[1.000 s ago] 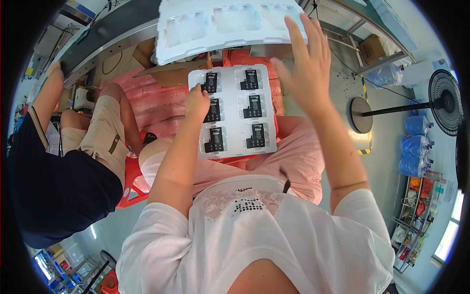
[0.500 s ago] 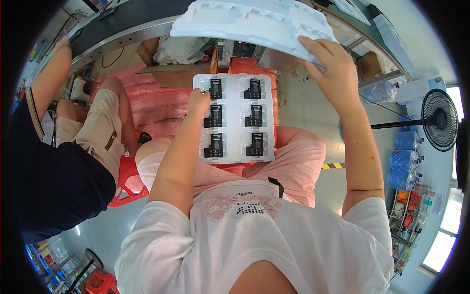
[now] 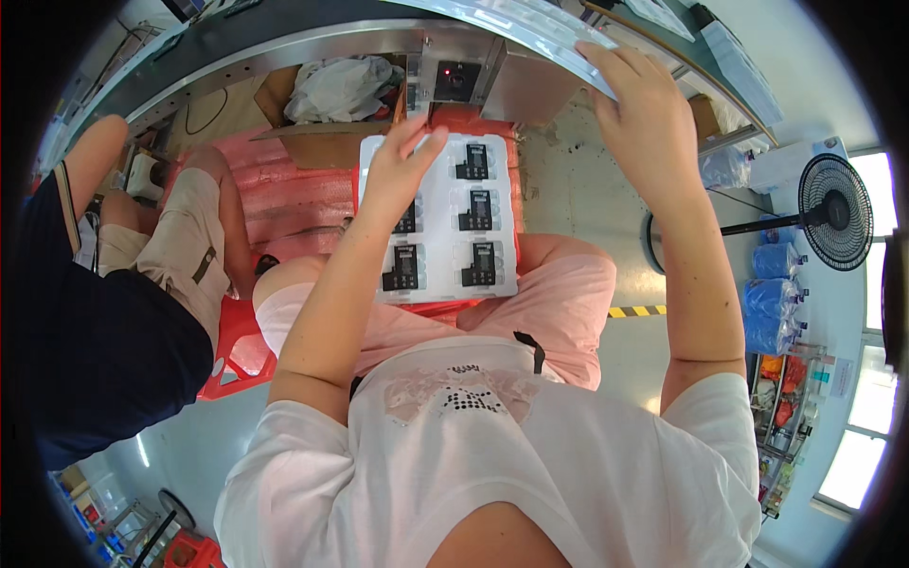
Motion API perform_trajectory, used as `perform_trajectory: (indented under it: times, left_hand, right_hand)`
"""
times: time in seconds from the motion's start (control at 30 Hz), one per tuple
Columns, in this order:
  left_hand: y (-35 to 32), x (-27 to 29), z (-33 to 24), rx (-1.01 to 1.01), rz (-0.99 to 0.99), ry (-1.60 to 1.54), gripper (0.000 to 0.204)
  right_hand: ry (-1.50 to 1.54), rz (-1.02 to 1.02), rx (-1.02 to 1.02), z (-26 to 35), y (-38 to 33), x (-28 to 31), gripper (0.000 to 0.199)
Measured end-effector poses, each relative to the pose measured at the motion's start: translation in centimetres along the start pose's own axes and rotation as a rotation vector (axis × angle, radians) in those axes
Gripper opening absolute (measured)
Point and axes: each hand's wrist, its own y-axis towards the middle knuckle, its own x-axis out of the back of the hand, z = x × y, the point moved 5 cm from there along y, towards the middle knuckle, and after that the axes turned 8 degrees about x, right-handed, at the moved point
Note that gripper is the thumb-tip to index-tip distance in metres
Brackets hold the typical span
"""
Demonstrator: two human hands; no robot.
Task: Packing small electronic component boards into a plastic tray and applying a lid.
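Hands: left (image 3: 398, 175) rests open on the lap tray (image 3: 492, 275), right (image 3: 644, 104) grips a white tray (image 3: 530, 19) at the steel bench (image 3: 284, 43).

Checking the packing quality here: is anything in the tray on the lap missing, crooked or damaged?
Nothing stands out. The white tray lies flat on the lap, its visible black parts sitting square in their pockets. The left hand covers the upper-left pockets, so those cannot be judged.

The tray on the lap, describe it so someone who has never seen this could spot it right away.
Start at the pink shorts of the seated person in the middle. Across the thighs lies a white tray with moulded pockets in two columns, each visible pocket holding a small black part, and the left hand rests on its upper left. Unlike the other white tray lifted by the right hand, it lies flat and shows black parts.
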Motion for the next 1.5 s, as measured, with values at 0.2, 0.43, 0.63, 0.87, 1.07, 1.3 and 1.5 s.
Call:
perform_trajectory:
  times: [0.2,0.43,0.63,0.87,1.07,1.3,1.5]
  left_hand:
    - [-3.1,-3.1,-13.5,-0.044,0.439,-0.739,0.047]
    - [-4.2,7.0,-10.4,-0.172,-0.073,-0.527,0.032]
    - [-9.3,14.1,-5.5,0.103,-0.182,-0.366,0.036]
    - [-10.2,14.8,4.0,0.268,-0.048,-0.133,0.038]
    - [-6.8,13.5,11.4,0.269,-0.179,0.266,0.042]
    - [-5.3,11.1,14.2,0.223,-0.379,0.691,0.038]
    - [-3.9,11.6,13.6,0.234,-0.476,0.872,0.039]
  right_hand:
    - [-0.054,0.097,0.063,6.6,0.2,-2.2,0.046]
    - [0.422,-0.177,-0.032,9.5,-1.5,2.1,0.047]
    - [0.629,-0.333,-0.616,3.4,-10.5,-6.1,0.041]
    - [1.433,0.412,-1.193,9.2,-20.4,-17.9,0.043]
    - [1.383,0.264,-1.327,7.1,-23.6,-21.7,0.043]
    - [0.944,0.091,-1.098,4.5,-24.1,-25.2,0.045]
    - [1.071,0.203,-1.289,4.6,-24.5,-28.3,0.048]
